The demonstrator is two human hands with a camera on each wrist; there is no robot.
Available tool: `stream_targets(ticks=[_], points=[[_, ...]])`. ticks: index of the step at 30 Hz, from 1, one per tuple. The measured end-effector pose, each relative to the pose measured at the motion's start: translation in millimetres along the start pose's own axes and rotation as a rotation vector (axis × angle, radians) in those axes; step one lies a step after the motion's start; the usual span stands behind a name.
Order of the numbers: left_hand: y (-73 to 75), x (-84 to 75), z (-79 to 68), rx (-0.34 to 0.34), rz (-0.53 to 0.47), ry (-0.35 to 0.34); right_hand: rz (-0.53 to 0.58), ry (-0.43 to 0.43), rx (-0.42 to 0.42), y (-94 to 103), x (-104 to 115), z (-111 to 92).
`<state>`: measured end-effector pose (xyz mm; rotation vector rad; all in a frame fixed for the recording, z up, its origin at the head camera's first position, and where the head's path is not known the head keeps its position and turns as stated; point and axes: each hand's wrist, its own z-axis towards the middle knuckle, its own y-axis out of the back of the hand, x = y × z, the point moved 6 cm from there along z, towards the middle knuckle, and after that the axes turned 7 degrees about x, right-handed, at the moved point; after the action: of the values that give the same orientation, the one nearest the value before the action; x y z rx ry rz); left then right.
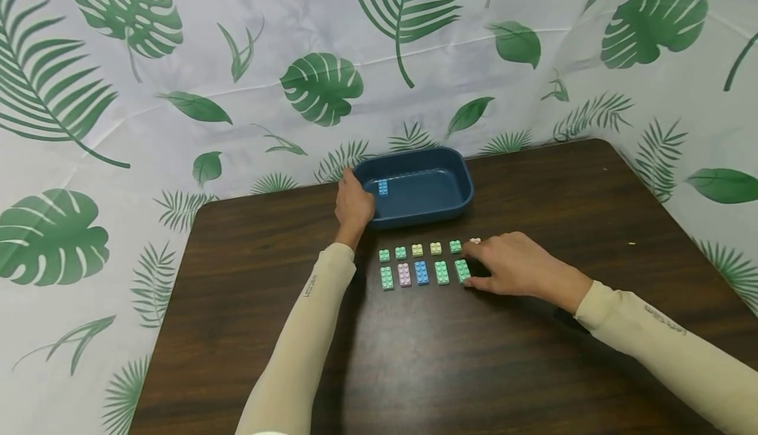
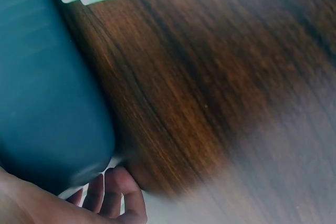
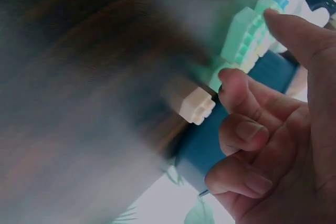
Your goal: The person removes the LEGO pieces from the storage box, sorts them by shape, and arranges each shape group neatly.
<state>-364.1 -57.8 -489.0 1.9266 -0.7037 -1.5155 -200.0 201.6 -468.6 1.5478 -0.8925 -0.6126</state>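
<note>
My left hand (image 1: pixel 354 203) grips the left end of a dark blue plastic tub (image 1: pixel 423 218), its fingers (image 2: pixel 128 187) curled at the end wall in the left wrist view. Inside the tub lies a blue toy brick (image 1: pixel 383 187). My right hand (image 1: pixel 512 265) hovers low over the right end of two rows of toy bricks. Thumb and index finger are spread at opposite ends of a long green brick (image 1: pixel 462 271), the other fingers bent. Close to the index fingertip are a small green brick (image 1: pixel 454 246) and a cream brick (image 3: pixel 197 106).
The front row also has a long green brick (image 1: pixel 387 278), a pink one (image 1: pixel 404 274), a blue one (image 1: pixel 421 272) and another green one (image 1: pixel 441 272). Behind stand small green and yellow bricks (image 1: pixel 417 249). A leaf-printed cloth (image 1: pixel 249 126) hangs behind the dark wooden table (image 1: pixel 249 277).
</note>
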Motion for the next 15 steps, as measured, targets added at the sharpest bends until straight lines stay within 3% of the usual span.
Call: stream_targets(ticks=[7, 15], points=[[2.2, -6.5, -3.7, -0.013, 0.014, -0.018, 0.038, 0.013, -0.12, 38.5, 5.3, 19.4], [0.8, -2.1, -3.4, -0.007, 0.022, 0.019, 0.019, 0.006, -0.295, 86.2, 6.5, 84.6]])
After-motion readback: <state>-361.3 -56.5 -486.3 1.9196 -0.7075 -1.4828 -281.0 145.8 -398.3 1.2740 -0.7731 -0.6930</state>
